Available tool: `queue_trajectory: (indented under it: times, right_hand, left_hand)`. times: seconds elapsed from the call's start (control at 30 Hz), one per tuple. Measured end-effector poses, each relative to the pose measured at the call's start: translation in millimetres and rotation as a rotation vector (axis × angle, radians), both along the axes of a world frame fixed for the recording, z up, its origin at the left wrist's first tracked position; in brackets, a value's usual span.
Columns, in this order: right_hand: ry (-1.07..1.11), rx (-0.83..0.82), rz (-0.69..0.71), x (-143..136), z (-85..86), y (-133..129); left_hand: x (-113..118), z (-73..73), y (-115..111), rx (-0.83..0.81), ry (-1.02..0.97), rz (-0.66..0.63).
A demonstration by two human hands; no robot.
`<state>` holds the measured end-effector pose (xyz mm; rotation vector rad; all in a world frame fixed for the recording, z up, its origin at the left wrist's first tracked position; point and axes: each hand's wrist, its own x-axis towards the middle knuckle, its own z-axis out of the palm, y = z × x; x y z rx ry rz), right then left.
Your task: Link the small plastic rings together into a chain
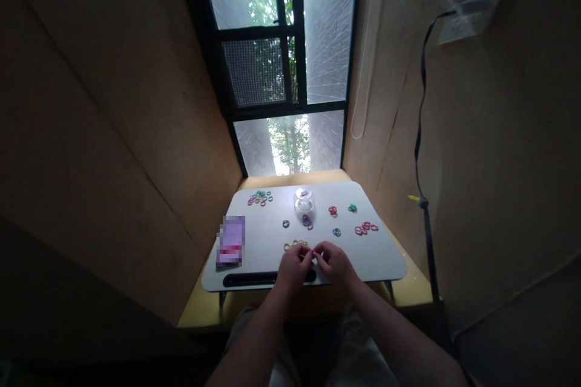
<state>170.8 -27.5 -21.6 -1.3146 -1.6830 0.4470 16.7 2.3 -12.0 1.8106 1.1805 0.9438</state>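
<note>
My left hand [295,265] and my right hand [333,262] meet over the front part of a white lap table [263,254]. Between their pinched fingertips is a small red ring [313,252], which both seem to hold. Just behind my left hand lie several yellow rings [287,247]. Farther back are purple rings [308,222], a dark ring [285,224] and blue rings [336,232]. Several pinkish-red rings [361,230] lie at the right, with a red cluster [333,210] and a green cluster [352,208] behind them.
A clear round container [304,202] stands at the back middle of the table. A mixed pile of coloured rings [258,198] is at the back left. A purple, blurred flat item [232,240] lies at the left. A black slot [249,279] runs along the front edge.
</note>
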Motion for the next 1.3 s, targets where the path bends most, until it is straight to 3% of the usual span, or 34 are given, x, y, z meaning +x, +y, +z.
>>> queue_trajectory:
  times: [0.93,1.3]
  right_hand:
    - [0.019,-0.032,-0.040,-0.5,5.1,0.5]
    - [0.018,-0.029,-0.017,-0.8,6.4,-1.2]
  left_hand:
    - [-0.3,-3.7,-0.9,0.031,-0.059,0.007]
    - [-0.6,-7.5,-0.8,-0.070,-0.229,0.034]
